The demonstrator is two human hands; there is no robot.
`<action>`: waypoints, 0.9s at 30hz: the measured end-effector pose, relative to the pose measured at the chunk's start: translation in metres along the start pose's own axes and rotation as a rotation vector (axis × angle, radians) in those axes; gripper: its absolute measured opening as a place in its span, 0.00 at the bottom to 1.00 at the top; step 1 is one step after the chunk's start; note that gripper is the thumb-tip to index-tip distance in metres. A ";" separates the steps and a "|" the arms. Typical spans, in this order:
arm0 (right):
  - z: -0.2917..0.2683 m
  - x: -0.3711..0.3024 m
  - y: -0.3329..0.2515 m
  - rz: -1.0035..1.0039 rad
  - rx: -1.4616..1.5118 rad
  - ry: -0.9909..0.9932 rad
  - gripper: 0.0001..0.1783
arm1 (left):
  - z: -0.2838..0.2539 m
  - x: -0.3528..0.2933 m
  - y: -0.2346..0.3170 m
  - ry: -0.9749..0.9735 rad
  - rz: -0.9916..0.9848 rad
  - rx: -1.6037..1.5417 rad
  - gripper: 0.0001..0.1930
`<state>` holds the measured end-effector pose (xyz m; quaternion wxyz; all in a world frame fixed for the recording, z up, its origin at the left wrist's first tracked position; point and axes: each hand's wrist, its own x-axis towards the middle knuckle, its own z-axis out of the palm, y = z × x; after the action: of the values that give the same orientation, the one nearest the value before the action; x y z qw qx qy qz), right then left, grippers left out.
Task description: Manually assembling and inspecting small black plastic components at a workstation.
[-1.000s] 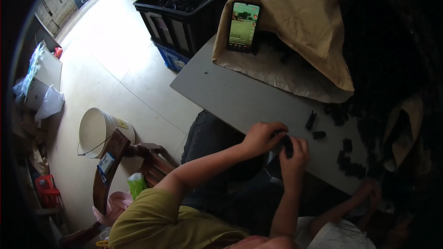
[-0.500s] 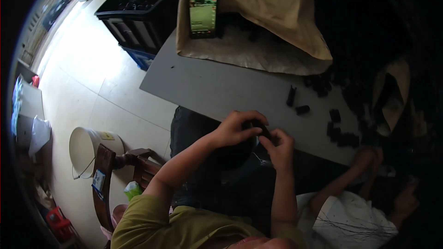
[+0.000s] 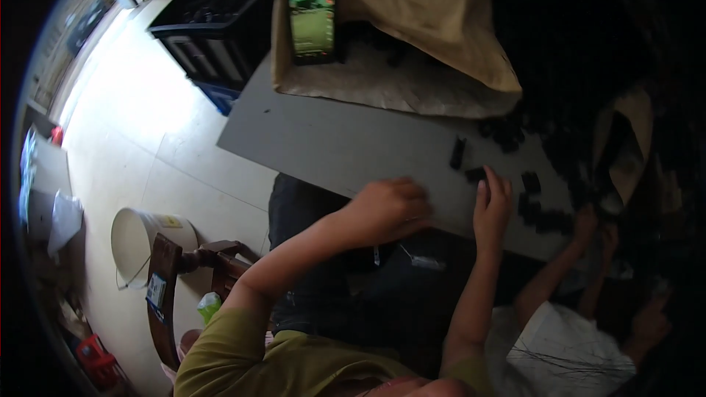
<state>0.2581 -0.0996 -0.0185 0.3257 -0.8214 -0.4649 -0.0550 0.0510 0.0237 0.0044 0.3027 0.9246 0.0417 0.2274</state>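
My right hand (image 3: 493,204) reaches over the near table edge, fingers stretched out. Its thumb and index fingertips straddle the right end of a small black cylindrical piece (image 3: 476,174) lying on the table; a firm grip on it is not evident. To the left, my left hand (image 3: 390,209) hovers above my lap by the table edge, back upward, fingers curled and blurred. Whatever it may hold is hidden. Another black piece (image 3: 457,153) stands just beyond the one at my right hand.
A brown paper sack (image 3: 412,95) lies on the grey table (image 3: 316,136), a lit phone (image 3: 312,23) leaning inside its mouth. Black pieces (image 3: 544,217) cluster at right, near another person's hand (image 3: 586,226). Left are a black crate (image 3: 198,48), a white bucket (image 3: 151,239) and a wooden chair (image 3: 168,272).
My hands have come apart from the black piece they held together. The right one has moved right and forward to the piece on the table; the left has turned back-up, its fingers curled.
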 end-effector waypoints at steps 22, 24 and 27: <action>0.017 -0.018 -0.066 -0.145 0.205 -0.210 0.20 | 0.031 0.008 -0.045 0.324 -0.226 -0.461 0.10; 0.021 -0.019 -0.068 -0.164 0.159 -0.208 0.20 | 0.029 0.009 -0.044 0.315 -0.243 -0.509 0.10; 0.019 -0.020 -0.074 -0.174 0.098 -0.205 0.20 | 0.025 0.006 -0.041 0.318 -0.257 -0.554 0.10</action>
<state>0.1836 -0.0767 -0.0049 0.3103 -0.7624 -0.5674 0.0242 0.0701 0.0453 -0.0347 0.5581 0.7474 0.1414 0.3315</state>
